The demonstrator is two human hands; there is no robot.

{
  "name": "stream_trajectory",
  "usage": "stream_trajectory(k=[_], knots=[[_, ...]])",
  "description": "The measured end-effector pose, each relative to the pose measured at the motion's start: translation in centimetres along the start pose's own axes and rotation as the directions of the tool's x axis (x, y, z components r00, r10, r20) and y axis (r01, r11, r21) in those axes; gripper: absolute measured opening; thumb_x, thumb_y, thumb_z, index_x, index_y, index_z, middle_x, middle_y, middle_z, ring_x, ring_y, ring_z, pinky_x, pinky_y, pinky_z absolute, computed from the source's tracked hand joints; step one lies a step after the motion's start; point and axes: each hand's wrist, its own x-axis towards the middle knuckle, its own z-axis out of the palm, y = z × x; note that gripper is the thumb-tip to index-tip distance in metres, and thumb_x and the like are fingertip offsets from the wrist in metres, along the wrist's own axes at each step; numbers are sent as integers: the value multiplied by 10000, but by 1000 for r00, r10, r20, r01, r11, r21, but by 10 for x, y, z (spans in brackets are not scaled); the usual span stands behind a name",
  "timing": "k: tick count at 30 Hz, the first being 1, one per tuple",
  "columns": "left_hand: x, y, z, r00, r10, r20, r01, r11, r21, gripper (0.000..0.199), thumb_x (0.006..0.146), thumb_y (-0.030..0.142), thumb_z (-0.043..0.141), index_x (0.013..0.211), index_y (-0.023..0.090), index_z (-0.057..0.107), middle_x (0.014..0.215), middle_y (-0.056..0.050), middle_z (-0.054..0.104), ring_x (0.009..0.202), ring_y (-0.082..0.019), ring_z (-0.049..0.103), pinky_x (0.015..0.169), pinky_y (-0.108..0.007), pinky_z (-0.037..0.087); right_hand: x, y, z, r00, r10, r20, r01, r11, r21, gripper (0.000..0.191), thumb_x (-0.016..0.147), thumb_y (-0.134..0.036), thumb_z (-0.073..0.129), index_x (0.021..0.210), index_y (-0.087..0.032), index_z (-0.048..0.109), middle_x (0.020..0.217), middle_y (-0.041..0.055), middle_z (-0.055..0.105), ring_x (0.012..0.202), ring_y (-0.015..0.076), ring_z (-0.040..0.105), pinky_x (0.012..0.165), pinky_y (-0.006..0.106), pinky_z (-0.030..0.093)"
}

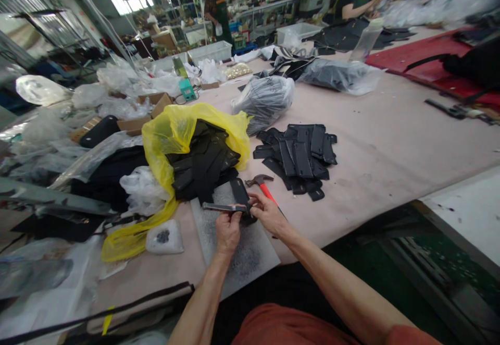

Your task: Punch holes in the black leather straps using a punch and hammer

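Note:
My left hand (pixel 228 231) is closed on a flat black strip (pixel 221 207), which it holds edge-on above a speckled grey-white board (pixel 258 261). My right hand (pixel 269 213) pinches at the right end of the same strip; its fingertips partly hide that end. Just behind, a black panel (pixel 239 191) rises from between the hands, and I cannot tell whether it is joined to the strip. A claw hammer (pixel 267 189) with a red handle lies beside my right hand. Beyond it is a loose pile of black stitched pieces (pixel 299 152).
Left of the board, an open yellow plastic bag (pixel 156 142) spills black pieces. A small white bag (pixel 164 237) with dark bits sits nearby. Clear bags of dark parts (pixel 265 100) stand farther back. The table's front edge (pixel 371 220) runs along the right. Two people work in the background.

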Motion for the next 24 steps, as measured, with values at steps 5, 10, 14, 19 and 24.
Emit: stream_trajectory(k=[5, 10, 14, 19, 24], knots=[[-11, 14, 15, 977, -207, -43, 168, 884, -436, 257, 818, 388, 631, 941, 163, 649, 942, -62, 727, 876, -201, 690, 833, -365, 555, -17, -22, -19, 977, 38, 209, -81, 976, 202, 481, 714, -167, 528, 1191, -186, 595, 923, 23, 649, 787, 133, 578, 690, 260, 466], [-12, 31, 30, 945, -316, 84, 293, 702, -649, 262, 751, 371, 707, 853, 153, 604, 843, -44, 724, 781, -178, 695, 819, -370, 556, -31, -28, -30, 993, -53, 106, 37, 989, 142, 423, 734, -223, 601, 1155, -177, 605, 846, 12, 648, 706, 125, 561, 645, 259, 462], [-17, 37, 35, 920, -353, 168, 367, 630, -684, 285, 764, 399, 697, 861, 154, 586, 863, -62, 723, 807, -186, 697, 806, -368, 554, -37, -24, -30, 992, -125, -14, 126, 991, 43, 323, 747, -203, 599, 1067, -174, 631, 828, 10, 657, 716, 132, 581, 687, 273, 474], [-26, 42, 36, 912, -327, 249, 404, 604, -687, 257, 830, 412, 636, 887, 166, 582, 916, -70, 722, 900, -209, 697, 899, -429, 531, -47, -30, -32, 963, -241, -119, 226, 966, -123, 102, 812, -217, 580, 862, -195, 666, 806, 16, 660, 741, 143, 584, 721, 277, 454], [-31, 56, 39, 895, -340, 289, 435, 518, -737, 176, 864, 339, 609, 872, 164, 604, 878, -57, 725, 850, -199, 704, 881, -426, 542, -59, -42, -40, 933, -321, -165, 299, 944, -142, 110, 830, -197, 557, 738, -190, 616, 731, -1, 594, 703, 133, 547, 688, 261, 420]])
